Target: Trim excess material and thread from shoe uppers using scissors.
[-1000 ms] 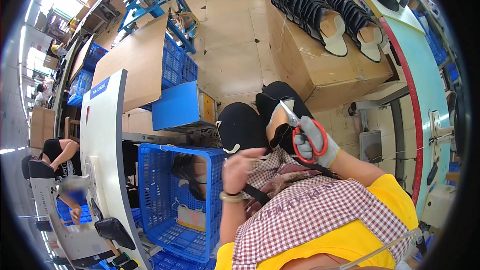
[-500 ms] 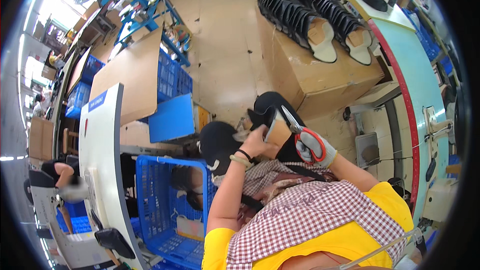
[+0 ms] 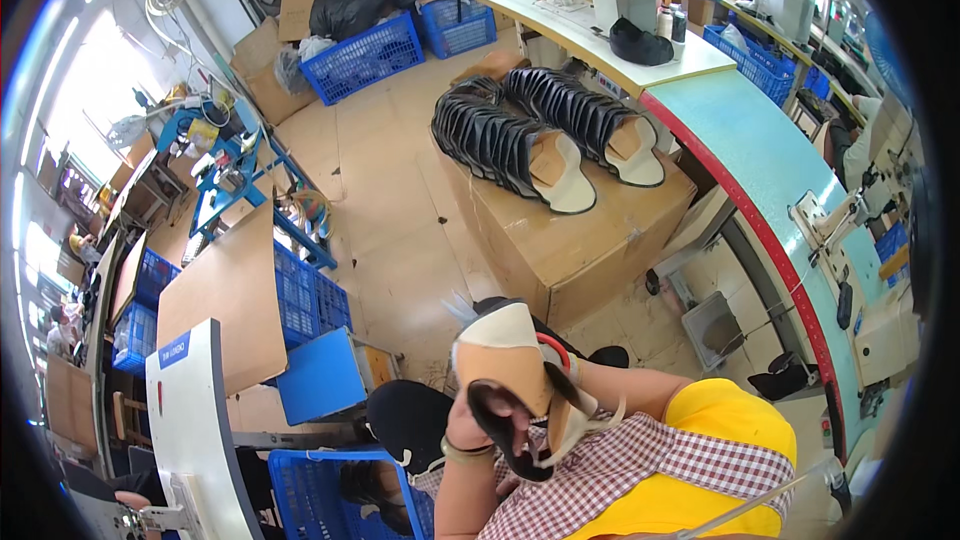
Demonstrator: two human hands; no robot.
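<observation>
A shoe upper (image 3: 505, 355) with a cream and tan lining and black edges is raised in front of my chest. My left hand (image 3: 466, 428) grips it at its lower left edge, with some fingers showing through the dark opening. Behind the upper, my right hand (image 3: 572, 368) is mostly hidden. Beside that hand shows a red handle of the scissors (image 3: 552, 344); the blades are largely covered. Loose pale straps (image 3: 590, 428) dangle from the upper's right side.
Two rows of nested black uppers (image 3: 490, 140) lie on a cardboard box (image 3: 570, 250) ahead. A blue crate (image 3: 300, 490) with dark shoe pieces stands at my left. A turquoise worktable (image 3: 745, 155) with a red edge curves along the right. A white table (image 3: 190, 410) is at the left.
The upper has come up from my lap toward my chest and turned so its lining faces up. Both hands have risen with it. The view has tilted up, showing more of the room.
</observation>
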